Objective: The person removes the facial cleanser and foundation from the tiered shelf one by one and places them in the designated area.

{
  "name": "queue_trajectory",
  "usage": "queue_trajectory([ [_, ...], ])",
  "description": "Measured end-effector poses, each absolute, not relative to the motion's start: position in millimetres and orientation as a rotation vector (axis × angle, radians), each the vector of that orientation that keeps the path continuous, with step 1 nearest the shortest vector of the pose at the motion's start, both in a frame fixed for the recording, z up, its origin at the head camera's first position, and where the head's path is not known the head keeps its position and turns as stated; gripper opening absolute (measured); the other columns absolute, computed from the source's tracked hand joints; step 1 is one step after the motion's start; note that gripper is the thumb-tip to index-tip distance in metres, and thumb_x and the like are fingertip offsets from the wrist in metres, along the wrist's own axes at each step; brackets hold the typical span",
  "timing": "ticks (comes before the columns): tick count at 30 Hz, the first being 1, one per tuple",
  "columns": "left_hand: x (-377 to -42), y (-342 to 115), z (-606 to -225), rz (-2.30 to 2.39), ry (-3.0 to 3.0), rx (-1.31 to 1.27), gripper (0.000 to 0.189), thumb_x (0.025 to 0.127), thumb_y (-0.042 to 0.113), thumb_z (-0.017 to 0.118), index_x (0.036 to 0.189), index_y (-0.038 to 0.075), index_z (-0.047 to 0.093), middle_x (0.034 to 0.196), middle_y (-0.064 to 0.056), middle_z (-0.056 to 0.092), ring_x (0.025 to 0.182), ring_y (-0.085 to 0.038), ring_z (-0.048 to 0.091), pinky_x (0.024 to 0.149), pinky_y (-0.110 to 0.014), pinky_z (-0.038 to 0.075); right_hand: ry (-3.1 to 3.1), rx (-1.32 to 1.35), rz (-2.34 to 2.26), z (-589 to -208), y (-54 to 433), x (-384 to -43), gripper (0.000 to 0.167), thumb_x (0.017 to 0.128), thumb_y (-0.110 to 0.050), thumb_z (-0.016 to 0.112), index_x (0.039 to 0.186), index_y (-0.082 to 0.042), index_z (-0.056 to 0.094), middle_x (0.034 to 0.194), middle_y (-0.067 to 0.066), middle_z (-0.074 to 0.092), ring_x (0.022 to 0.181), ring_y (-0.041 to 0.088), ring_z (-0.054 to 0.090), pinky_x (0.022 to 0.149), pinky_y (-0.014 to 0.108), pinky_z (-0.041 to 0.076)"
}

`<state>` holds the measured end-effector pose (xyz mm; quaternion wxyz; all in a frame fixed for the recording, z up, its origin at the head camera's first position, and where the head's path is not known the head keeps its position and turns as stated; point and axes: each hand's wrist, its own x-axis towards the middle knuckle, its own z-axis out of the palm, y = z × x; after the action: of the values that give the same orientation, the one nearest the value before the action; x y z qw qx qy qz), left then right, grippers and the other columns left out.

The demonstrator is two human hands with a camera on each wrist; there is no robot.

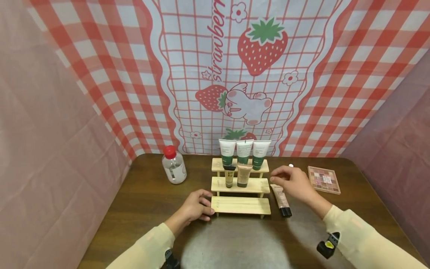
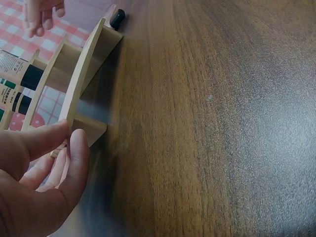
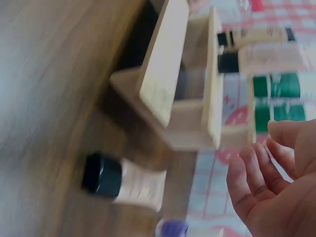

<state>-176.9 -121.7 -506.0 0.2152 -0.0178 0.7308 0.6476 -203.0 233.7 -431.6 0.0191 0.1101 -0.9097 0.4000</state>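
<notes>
Pinching the left end of the near step of the wooden rack (image 1: 240, 206), the left hand (image 1: 197, 205) has its thumb laid on top and its fingertips curled under the edge. Beyond the rack's right side hovers the right hand (image 1: 295, 183), its fingers loosely bent and holding nothing, with a gap between thumb and fingertips. The rack stands mid-table, its three steps rising toward the far side. Just right of it, the loose tube (image 1: 280, 198) lies on the table (image 1: 144, 213), black cap toward the near side, its far end close below the right hand in the head view. Three green-and-white tubes (image 1: 244, 151) stand in a row on the far step; a slim tube (image 1: 229, 178) and a beige tube (image 1: 243, 176) stand side by side on the middle one. Farther right lies a palette (image 1: 324, 180); far left stands a red-capped bottle (image 1: 174, 169). A small white object (image 1: 290, 165) shows behind the right hand, mostly hidden by it.
</notes>
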Motion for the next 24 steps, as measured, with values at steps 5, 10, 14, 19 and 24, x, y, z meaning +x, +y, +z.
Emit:
queue_trajectory([
  [5, -177.1, -122.6, -506.3, 1.795, 2.024, -0.057, 0.058, 0.079, -0.019, 0.075, 0.131, -0.005, 0.053, 0.095, -0.016, 0.06, 0.07, -0.02, 0.068, 0.058, -0.036, 0.065, -2.799, 0.417, 1.381, -423.1, 207.7, -197.7, 0.023, 0.09, -0.017, 0.08, 0.109, -0.006, 0.073, 0.096, 0.009, 0.076, 0.08, 0.023, 0.071, 0.061, 0.027, 0.06],
  [10, -176.8, -122.3, -506.7, 1.8, 2.022, -0.045, 0.058, 0.079, -0.02, 0.075, 0.131, -0.005, 0.053, 0.094, -0.016, 0.06, 0.07, -0.021, 0.067, 0.057, -0.036, 0.065, -2.785, 0.469, 1.429, -421.7, 191.8, -196.5, 0.034, 0.089, -0.022, 0.083, 0.116, -0.005, 0.071, 0.112, 0.016, 0.074, 0.091, 0.02, 0.073, 0.07, 0.029, 0.062],
  [14, -175.9, -121.8, -506.3, 1.807, 2.018, -0.026, 0.059, 0.079, -0.02, 0.075, 0.131, -0.006, 0.052, 0.095, -0.017, 0.06, 0.071, -0.021, 0.067, 0.057, -0.036, 0.065, -2.794, 0.456, 1.459, -422.4, 184.7, -197.8, 0.038, 0.088, -0.025, 0.084, 0.118, -0.007, 0.069, 0.116, 0.013, 0.073, 0.093, 0.02, 0.072, 0.072, 0.032, 0.063],
  [19, -175.1, -121.9, -505.6, 1.811, 2.013, -0.02, 0.06, 0.079, -0.02, 0.075, 0.132, -0.006, 0.051, 0.096, -0.018, 0.06, 0.071, -0.021, 0.067, 0.057, -0.036, 0.065, -2.778, 0.466, 1.463, -423.8, 179.6, -200.3, 0.037, 0.087, -0.025, 0.084, 0.117, -0.01, 0.07, 0.114, 0.009, 0.075, 0.094, 0.019, 0.073, 0.076, 0.032, 0.064],
  [24, -176.3, -122.4, -507.3, 1.807, 2.016, -0.02, 0.059, 0.079, -0.019, 0.075, 0.132, -0.006, 0.052, 0.096, -0.018, 0.06, 0.072, -0.022, 0.067, 0.057, -0.037, 0.065, -2.771, 0.456, 1.464, -425.2, 176.5, -202.0, 0.036, 0.087, -0.025, 0.085, 0.117, -0.012, 0.07, 0.113, 0.008, 0.075, 0.094, 0.018, 0.073, 0.076, 0.032, 0.064],
])
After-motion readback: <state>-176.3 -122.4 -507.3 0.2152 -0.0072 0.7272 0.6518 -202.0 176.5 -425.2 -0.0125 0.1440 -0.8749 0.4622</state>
